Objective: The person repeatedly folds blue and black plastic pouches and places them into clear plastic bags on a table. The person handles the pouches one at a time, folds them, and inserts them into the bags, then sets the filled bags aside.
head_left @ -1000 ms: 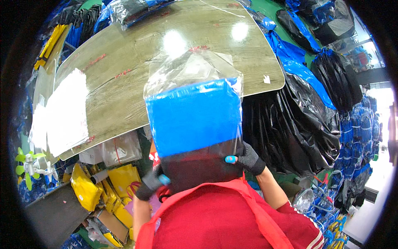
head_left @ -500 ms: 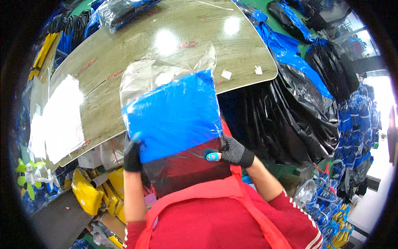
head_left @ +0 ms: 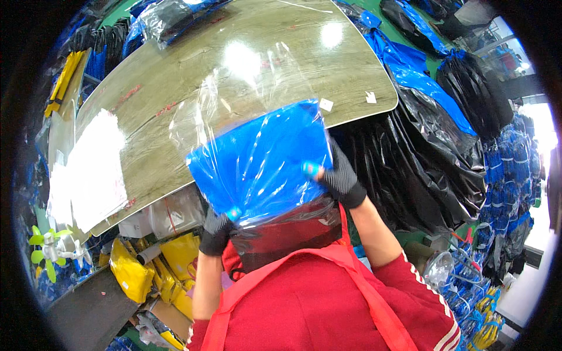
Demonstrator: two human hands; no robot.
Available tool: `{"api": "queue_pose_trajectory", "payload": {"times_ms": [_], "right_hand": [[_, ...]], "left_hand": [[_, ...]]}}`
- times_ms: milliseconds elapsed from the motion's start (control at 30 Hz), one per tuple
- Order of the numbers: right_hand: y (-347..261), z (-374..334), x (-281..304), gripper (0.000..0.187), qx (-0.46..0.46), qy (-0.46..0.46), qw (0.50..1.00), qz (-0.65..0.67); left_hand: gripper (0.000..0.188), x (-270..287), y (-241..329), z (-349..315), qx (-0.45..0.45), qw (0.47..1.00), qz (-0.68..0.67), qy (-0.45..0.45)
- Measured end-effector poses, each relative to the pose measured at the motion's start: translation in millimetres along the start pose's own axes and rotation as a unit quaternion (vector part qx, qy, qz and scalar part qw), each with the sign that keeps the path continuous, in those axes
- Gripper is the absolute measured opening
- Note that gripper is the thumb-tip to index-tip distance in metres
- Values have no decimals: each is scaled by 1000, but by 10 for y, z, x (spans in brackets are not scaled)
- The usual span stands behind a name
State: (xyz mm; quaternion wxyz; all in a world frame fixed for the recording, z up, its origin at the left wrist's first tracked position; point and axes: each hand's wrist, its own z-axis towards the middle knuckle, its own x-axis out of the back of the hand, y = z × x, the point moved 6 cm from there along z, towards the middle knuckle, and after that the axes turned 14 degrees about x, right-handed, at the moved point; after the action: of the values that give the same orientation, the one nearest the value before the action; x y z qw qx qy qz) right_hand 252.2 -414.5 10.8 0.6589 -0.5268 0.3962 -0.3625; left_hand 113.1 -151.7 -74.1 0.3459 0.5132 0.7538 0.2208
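Observation:
A folded blue and black sheet-like item (head_left: 263,155) in a clear plastic bag (head_left: 202,117) is held tilted against the near edge of the table. Both my hands wear dark gloves with blue thumb covers. My left hand (head_left: 219,229) grips the package at its lower left, the thumb on top and the fingers hidden beneath. At its right side my right hand (head_left: 338,178) is closed on the edge, thumb pressed on the blue part. The bag's loose, crinkled end lies over the table, and the dark lower part rests near my red apron (head_left: 304,269).
The wood-patterned table (head_left: 175,76) carries white sheets (head_left: 96,169) at left and small white scraps (head_left: 326,105). Black plastic-covered items (head_left: 410,169) hang at right. Below left are yellow packages (head_left: 130,275) and a small green-bladed fan (head_left: 51,253).
My right hand has slid up along the package's right edge, and my left hand has shifted down and inward. The package has moved slightly right, its clear bag stretching farther over the table.

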Motion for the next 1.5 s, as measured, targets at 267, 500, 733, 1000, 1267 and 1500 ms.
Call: {"api": "queue_pose_trajectory", "payload": {"times_ms": [267,500,733,1000,1267,1500], "right_hand": [[366,-763,92,85,-168,-30,982,-83],[-245,203,-450,112,157,-121,957,210],[-776,876,-407,66,255,-107,956,-93],[-347,936,-315,61,359,-158,883,-258],[-381,1057,-88,59,295,85,947,98],[-379,1443,-178,54,224,241,879,346]], "left_hand": [[48,-90,-715,-364,9,997,46,-54],[26,158,-304,243,-16,944,-328,-43],[28,-505,962,-26,-254,855,435,124],[74,-1293,2397,-463,-433,510,736,102],[72,-1399,1999,-409,-605,656,335,301],[54,-1042,1326,715,-309,944,-110,45]]}}
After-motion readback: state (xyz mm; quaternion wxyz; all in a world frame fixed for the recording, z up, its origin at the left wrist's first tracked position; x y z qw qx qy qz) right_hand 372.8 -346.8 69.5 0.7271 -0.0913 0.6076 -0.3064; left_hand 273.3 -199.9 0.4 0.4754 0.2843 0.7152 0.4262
